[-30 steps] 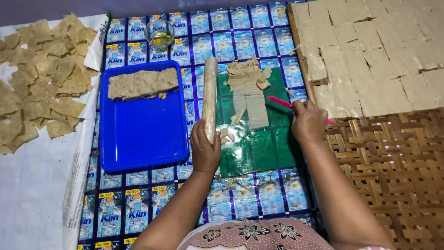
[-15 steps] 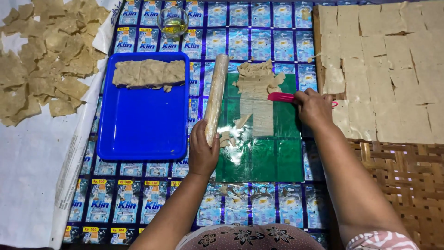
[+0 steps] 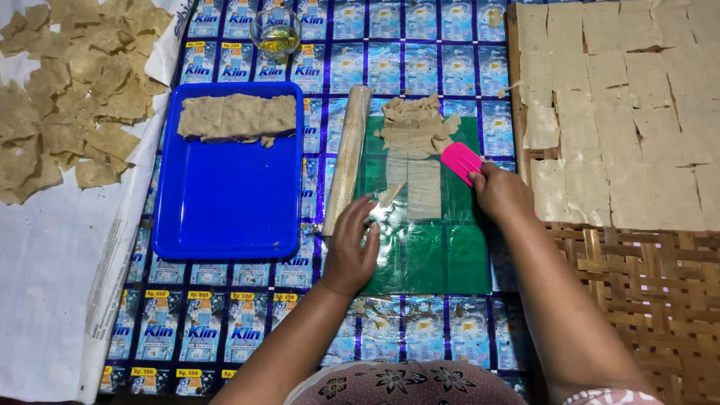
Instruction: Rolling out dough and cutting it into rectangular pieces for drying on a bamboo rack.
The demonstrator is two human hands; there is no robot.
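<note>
Blue printed sachet sheeting (image 3: 225,315) covers the floor where I sit, with a woven bamboo mat (image 3: 652,300) on the right and white paper (image 3: 45,285) on the left. On the sheeting lies a green plastic sheet (image 3: 435,259), and my left hand (image 3: 352,244) rests at its near-left edge, fingers (image 3: 360,214) loosely curled and part open, touching the near end of a wooden rolling pin (image 3: 349,154) that lies lengthwise just left of the green sheet; I am not gripping it. My right hand (image 3: 499,191) is closed around a pink scraper (image 3: 460,159), whose blade sits on the right side of the green sheet, just beside a flat strip of pale dough (image 3: 424,184). At the far end of that strip is a heap of cut dough pieces (image 3: 416,124). Left of the rolling pin stands a blue tray (image 3: 225,210) with a slab of dough (image 3: 236,116) along its far edge. A small glass of oil (image 3: 276,34) stands beyond the tray. Dried irregular dough pieces (image 3: 67,97) lie on the white paper, and neat dough squares (image 3: 622,105) are laid out at far right.
</note>
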